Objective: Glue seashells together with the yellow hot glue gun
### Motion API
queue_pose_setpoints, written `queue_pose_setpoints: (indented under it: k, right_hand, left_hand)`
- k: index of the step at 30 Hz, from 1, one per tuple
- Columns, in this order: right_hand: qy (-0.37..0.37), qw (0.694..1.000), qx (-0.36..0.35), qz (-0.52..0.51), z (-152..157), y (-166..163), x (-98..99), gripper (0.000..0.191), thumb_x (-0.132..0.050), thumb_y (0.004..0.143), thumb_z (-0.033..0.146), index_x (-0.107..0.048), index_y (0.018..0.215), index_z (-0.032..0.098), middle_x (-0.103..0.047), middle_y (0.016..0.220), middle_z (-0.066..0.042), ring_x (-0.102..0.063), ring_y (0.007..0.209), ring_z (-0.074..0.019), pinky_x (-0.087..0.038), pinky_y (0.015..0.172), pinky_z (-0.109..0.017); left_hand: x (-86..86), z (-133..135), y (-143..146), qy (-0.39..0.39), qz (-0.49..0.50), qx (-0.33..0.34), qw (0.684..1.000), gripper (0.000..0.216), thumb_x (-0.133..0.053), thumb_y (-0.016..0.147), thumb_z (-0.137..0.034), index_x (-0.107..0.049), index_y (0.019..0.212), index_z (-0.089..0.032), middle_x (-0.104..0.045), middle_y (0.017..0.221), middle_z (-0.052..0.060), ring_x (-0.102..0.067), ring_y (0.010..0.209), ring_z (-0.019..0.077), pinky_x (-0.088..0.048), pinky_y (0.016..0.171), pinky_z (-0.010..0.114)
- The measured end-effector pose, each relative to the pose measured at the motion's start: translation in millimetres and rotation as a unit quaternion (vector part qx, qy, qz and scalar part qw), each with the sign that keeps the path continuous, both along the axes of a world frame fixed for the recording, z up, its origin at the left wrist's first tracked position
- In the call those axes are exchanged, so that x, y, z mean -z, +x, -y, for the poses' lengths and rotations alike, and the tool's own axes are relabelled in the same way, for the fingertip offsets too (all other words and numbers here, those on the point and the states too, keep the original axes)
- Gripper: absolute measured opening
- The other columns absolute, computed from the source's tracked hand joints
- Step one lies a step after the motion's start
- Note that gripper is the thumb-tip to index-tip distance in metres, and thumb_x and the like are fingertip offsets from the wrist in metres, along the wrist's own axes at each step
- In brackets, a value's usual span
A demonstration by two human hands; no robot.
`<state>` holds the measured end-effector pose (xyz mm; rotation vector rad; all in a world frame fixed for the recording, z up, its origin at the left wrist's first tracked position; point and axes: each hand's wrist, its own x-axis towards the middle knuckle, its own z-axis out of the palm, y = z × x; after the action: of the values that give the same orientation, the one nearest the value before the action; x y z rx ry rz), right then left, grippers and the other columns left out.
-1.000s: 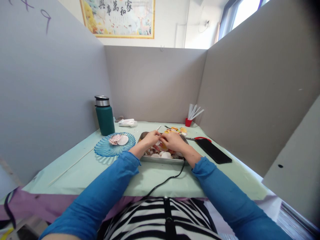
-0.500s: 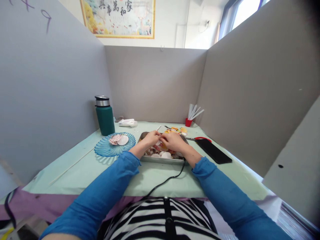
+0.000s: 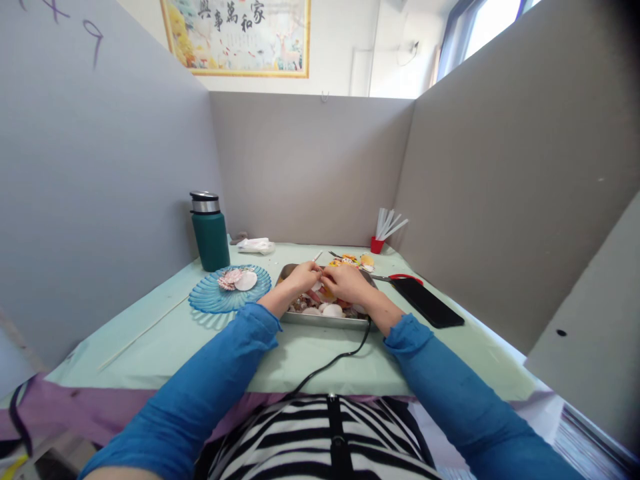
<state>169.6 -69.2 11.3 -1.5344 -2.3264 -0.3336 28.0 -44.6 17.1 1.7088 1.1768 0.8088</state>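
Observation:
Over a metal tray point(image 3: 325, 321) full of seashells, my left hand point(image 3: 304, 275) and my right hand point(image 3: 345, 281) meet with fingertips close together. The fingers of both are bent into a pinch. Whatever lies between them is too small and too covered to name. Pale rounded seashells point(image 3: 332, 311) show in the tray below my wrists, among smaller brownish ones. A thin white stick point(image 3: 318, 255) shows just beyond my left fingertips; I cannot tell whether the hand touches it.
Left stands a blue glass plate point(image 3: 200, 298) with shells, near a green bottle point(image 3: 210, 241). Right lie a black phone point(image 3: 427, 302) and red-handled scissors point(image 3: 406, 277). A red cup point(image 3: 377, 245) holds white sticks. Colourful decorated pieces point(image 3: 345, 261) sit behind the tray. A black cable point(image 3: 327, 365) runs toward me.

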Motion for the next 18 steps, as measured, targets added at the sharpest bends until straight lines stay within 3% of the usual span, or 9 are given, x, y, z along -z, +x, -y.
queue_pose_setpoints:
  k: [18]
  right_hand:
    - [-0.021,1.000,0.002,0.001,-0.9,-0.4,0.8,0.033,-0.037,0.091,0.035,-0.065,0.100,0.019,-0.069,0.093,-0.007,-0.058,0.084,-0.0192,-0.034,0.067,-0.026]
  left_hand:
    - [2.4,-0.5,-0.4,0.005,-0.011,0.008,1.000,0.005,-0.049,0.087,-0.019,-0.050,0.086,-0.015,-0.059,0.073,0.002,-0.063,0.060,0.0136,-0.054,0.049,0.024]
